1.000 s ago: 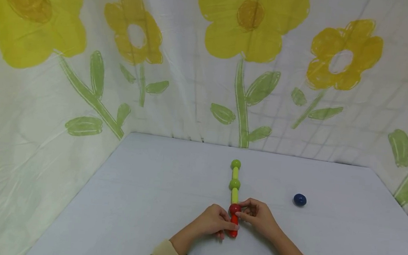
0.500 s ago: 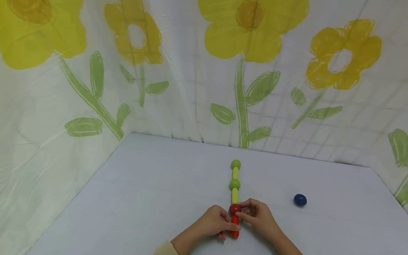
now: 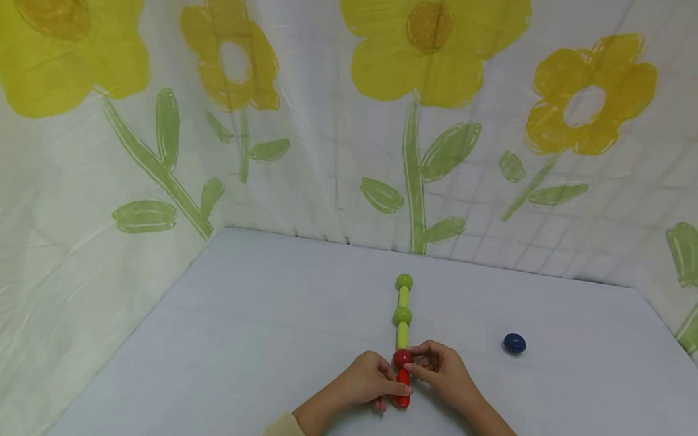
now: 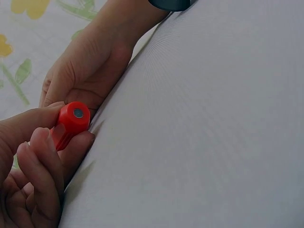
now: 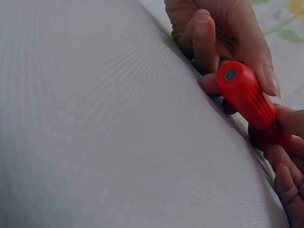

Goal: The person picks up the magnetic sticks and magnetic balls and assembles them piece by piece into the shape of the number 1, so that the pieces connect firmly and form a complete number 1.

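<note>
A straight row of toy pieces runs away from me in the head view: a red rod (image 3: 404,378), a red ball (image 3: 403,357), a yellow-green rod (image 3: 402,335), a green ball (image 3: 402,315), another yellow-green rod (image 3: 403,297) and a green ball (image 3: 404,282) at the far end. My left hand (image 3: 367,379) pinches the red rod near its free end, between thumb and fingers. A grey metal disc shows in that end in both wrist views. From the other side my right hand (image 3: 445,375) pinches the red ball, where the rod meets it.
A dark blue ball (image 3: 514,344) lies apart on the white tabletop (image 3: 257,319), to the right of the row. Behind the table hangs a white curtain (image 3: 312,141) printed with yellow flowers.
The near end of the red rod has swung slightly right, and my left hand with it. My right hand keeps its place on the red ball. The other pieces look unmoved.
</note>
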The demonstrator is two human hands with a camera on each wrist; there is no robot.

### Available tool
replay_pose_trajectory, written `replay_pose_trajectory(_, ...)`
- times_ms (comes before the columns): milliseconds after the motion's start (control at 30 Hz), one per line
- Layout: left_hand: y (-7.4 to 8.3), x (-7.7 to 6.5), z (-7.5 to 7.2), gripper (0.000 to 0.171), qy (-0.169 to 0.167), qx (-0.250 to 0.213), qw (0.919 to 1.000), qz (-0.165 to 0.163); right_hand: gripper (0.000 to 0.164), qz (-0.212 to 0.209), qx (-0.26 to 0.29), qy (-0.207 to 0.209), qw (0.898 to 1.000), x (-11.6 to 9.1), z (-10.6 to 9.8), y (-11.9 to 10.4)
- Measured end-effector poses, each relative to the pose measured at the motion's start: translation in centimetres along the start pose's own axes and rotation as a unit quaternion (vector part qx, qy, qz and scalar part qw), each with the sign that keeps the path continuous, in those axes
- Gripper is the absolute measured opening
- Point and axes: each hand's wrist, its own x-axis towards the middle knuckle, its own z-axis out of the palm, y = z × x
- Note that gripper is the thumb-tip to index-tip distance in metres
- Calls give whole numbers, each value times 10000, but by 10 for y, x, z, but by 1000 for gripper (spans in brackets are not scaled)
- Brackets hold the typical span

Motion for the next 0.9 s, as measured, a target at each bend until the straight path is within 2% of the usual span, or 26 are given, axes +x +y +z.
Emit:
replay_pose_trajectory(533,-1,1,-1,21,-57,121,9999,-1,33,35,163,-85,9998,-1,0,-2)
replay_pose_trajectory(900,-2,2,-2,21,-118,159,9998,28,42,82,83,-102,9999,-4,-7,1)
